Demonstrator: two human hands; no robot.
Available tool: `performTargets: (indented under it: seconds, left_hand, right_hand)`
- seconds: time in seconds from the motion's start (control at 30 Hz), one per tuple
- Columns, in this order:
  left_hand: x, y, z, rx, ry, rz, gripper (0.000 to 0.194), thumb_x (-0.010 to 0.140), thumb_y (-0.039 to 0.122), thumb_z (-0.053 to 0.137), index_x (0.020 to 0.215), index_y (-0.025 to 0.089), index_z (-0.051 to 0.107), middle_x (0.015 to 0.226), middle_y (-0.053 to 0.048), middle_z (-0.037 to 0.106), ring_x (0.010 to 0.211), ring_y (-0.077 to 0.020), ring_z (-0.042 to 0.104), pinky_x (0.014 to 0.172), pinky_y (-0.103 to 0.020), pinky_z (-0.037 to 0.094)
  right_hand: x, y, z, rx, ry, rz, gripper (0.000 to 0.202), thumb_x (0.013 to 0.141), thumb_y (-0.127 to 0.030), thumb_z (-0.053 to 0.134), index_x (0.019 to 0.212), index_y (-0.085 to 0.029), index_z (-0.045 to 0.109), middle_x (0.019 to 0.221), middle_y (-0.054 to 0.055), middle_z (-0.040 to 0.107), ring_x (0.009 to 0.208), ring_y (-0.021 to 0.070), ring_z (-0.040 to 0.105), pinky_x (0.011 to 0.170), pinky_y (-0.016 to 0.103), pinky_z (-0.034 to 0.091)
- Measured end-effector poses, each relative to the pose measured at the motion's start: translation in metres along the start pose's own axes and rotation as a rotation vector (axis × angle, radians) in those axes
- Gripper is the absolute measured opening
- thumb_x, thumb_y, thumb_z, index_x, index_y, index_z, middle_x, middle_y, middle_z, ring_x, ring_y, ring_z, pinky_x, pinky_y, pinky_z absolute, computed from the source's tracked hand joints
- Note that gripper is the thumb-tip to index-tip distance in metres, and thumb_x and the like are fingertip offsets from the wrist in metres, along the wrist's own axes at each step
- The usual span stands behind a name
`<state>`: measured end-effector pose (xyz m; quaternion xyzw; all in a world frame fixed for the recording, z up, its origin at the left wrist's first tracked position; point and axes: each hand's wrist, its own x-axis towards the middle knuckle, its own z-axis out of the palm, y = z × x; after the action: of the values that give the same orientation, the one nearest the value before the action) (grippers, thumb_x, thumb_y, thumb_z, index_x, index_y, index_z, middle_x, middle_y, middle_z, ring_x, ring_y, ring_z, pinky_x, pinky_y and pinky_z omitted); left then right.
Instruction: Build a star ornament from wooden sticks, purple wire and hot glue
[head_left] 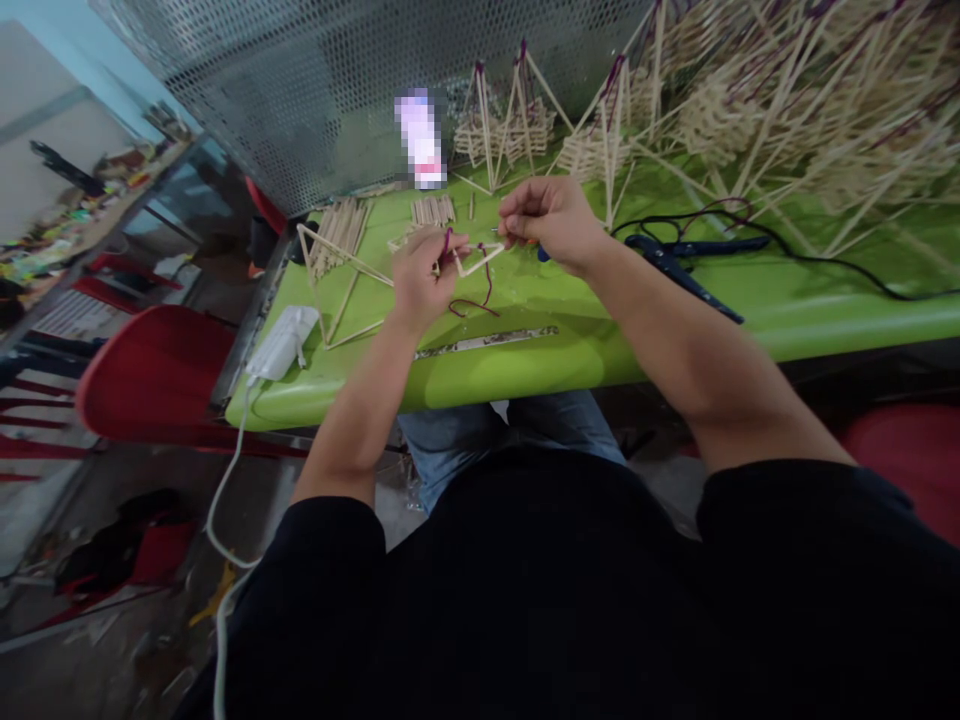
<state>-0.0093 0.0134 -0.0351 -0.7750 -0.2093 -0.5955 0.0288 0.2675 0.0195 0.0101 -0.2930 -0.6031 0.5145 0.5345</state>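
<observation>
My left hand (424, 275) is closed around a small frame of thin wooden sticks (480, 262). A purple cord (489, 290) hangs from this frame and curls on the green table (600, 345). My right hand (551, 225) is pinched by the frame's right corner; a small thin tip shows at its fingers, but what it grips is unclear. Under that hand, a blue and orange object (543, 254) is partly hidden. To the left, a larger open stick frame (341, 310) stretches toward my left hand.
Stick bundles (341, 235) and a shorter row of sticks (433, 210) lie behind. Finished-looking stick structures with purple cord (750, 120) crowd the back right. A black corded tool (682, 270), white power strip (283, 342), printed strip (487, 342) and blurred bright screen (421, 140) are nearby.
</observation>
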Motion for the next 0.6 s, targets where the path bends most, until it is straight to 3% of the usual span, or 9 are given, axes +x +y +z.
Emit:
performTargets:
  seconds: [0.23, 0.37, 0.47, 0.6]
  left_hand:
    - [0.0, -0.001, -0.003, -0.018, -0.035, -0.104, 0.041, 0.12, 0.068, 0.078, 0.113, 0.031, 0.095, 0.098, -0.007, 0.089, 0.081, -0.0179, 0.081, 0.074, -0.034, 0.065]
    - [0.0, 0.002, -0.003, -0.051, -0.07, -0.161, 0.041, 0.119, 0.069, 0.08, 0.115, 0.03, 0.095, 0.099, -0.008, 0.089, 0.086, -0.0206, 0.084, 0.08, -0.038, 0.068]
    - [0.001, 0.006, -0.003, -0.049, -0.05, -0.151, 0.045, 0.119, 0.073, 0.079, 0.118, 0.03, 0.095, 0.1, -0.008, 0.09, 0.087, -0.0212, 0.085, 0.08, -0.038, 0.067]
    - [0.006, 0.014, -0.002, -0.059, -0.031, -0.262, 0.054, 0.111, 0.083, 0.085, 0.102, 0.03, 0.092, 0.093, -0.005, 0.086, 0.085, -0.0213, 0.082, 0.081, -0.04, 0.066]
  right_hand:
    - [-0.006, -0.011, 0.003, 0.043, -0.059, 0.055, 0.036, 0.097, -0.013, 0.101, 0.091, -0.027, 0.069, 0.076, -0.001, 0.079, 0.068, 0.0178, 0.079, 0.064, 0.029, 0.066]
    - [-0.014, -0.019, 0.005, 0.049, -0.092, 0.104, 0.036, 0.097, -0.019, 0.099, 0.107, -0.03, 0.066, 0.071, -0.005, 0.077, 0.065, 0.021, 0.079, 0.057, 0.031, 0.057]
    - [-0.016, -0.019, 0.006, 0.047, -0.088, 0.115, 0.033, 0.104, -0.025, 0.095, 0.109, -0.032, 0.063, 0.065, -0.008, 0.073, 0.058, 0.0205, 0.076, 0.053, 0.03, 0.052]
    - [-0.014, -0.017, 0.006, 0.044, -0.11, 0.05, 0.041, 0.105, -0.043, 0.103, 0.111, -0.032, 0.063, 0.07, -0.007, 0.079, 0.058, 0.0187, 0.075, 0.055, 0.029, 0.057]
